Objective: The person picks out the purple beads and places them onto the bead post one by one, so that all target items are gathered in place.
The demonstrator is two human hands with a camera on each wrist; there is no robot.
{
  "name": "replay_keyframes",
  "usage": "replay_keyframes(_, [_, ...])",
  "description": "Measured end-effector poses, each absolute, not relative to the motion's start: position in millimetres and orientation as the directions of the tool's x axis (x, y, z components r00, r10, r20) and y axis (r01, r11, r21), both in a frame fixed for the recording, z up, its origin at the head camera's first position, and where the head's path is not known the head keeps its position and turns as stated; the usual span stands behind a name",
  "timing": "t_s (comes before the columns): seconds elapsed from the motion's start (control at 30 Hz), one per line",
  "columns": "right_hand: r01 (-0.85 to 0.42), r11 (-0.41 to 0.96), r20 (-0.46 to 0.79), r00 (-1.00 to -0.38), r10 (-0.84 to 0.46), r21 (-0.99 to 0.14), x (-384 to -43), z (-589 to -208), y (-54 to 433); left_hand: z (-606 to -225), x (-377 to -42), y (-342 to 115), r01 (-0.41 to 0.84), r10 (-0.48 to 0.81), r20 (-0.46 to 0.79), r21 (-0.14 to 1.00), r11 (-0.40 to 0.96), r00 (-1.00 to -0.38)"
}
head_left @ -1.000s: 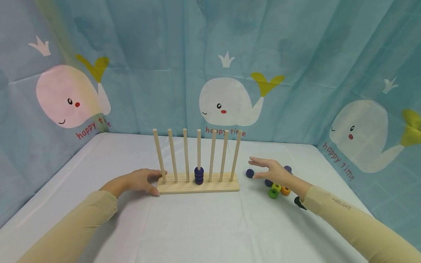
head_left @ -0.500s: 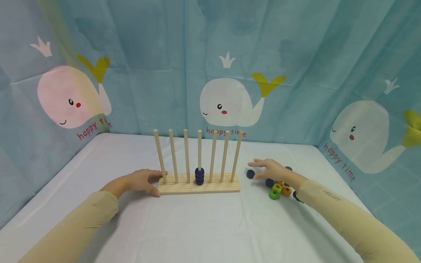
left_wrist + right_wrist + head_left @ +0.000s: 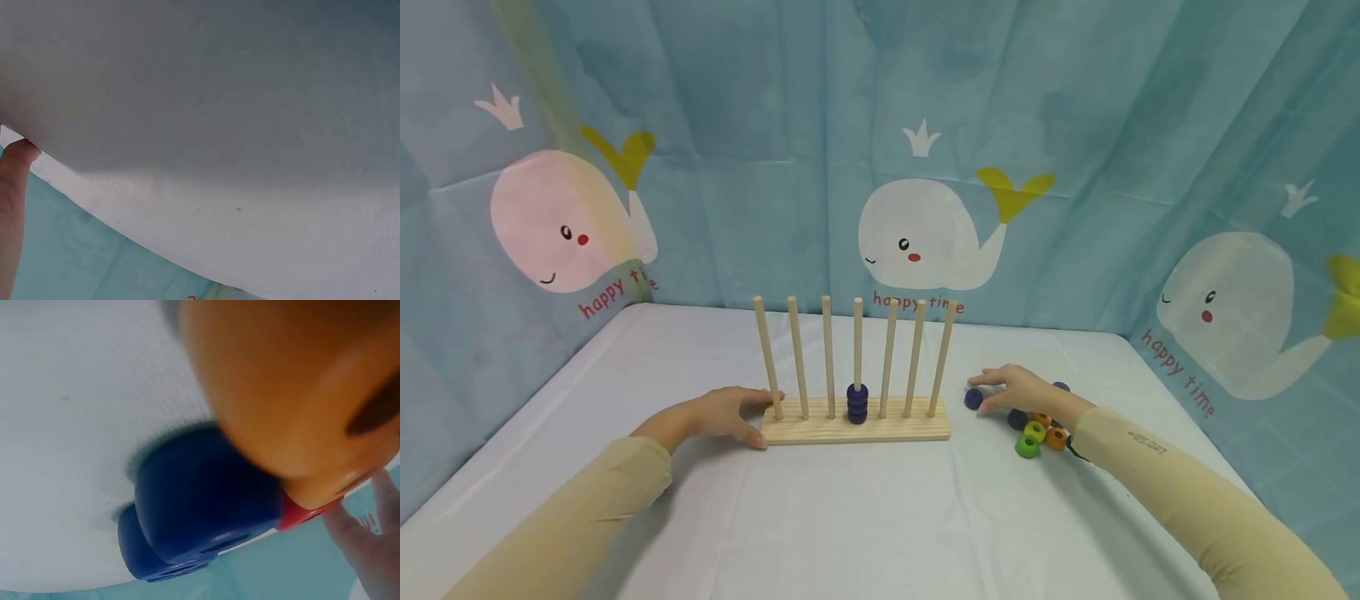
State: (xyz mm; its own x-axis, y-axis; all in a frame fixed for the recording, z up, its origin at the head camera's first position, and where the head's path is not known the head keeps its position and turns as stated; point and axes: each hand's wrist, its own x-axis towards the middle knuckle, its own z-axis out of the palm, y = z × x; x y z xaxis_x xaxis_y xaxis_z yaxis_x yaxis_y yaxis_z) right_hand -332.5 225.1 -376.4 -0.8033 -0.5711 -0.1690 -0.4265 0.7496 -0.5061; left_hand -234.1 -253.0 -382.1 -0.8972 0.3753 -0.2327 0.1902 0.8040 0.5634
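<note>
Lowered slightly, my right hand (image 3: 1021,392) keeps its fingers parted at one loose blue bead (image 3: 973,400), contact unclear, right of the pegged board (image 3: 857,432) whose left end my left hand (image 3: 722,413) grips; step, I judge: picking up, next needing a pinch.

Blue curtain (image 3: 737,225) with whale prints (image 3: 917,221) on three sides of a white-covered table (image 3: 820,517)
</note>
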Motion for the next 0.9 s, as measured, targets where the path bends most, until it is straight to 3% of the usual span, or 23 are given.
replay_keyframes(0.9, [-0.372,0.794,-0.192,-0.839,-0.509,-0.480,-333.3,-368.5,222.5,-378.1,-231.3,-251.5,0.197,0.379,-0.235,0.555,0.808,-0.895])
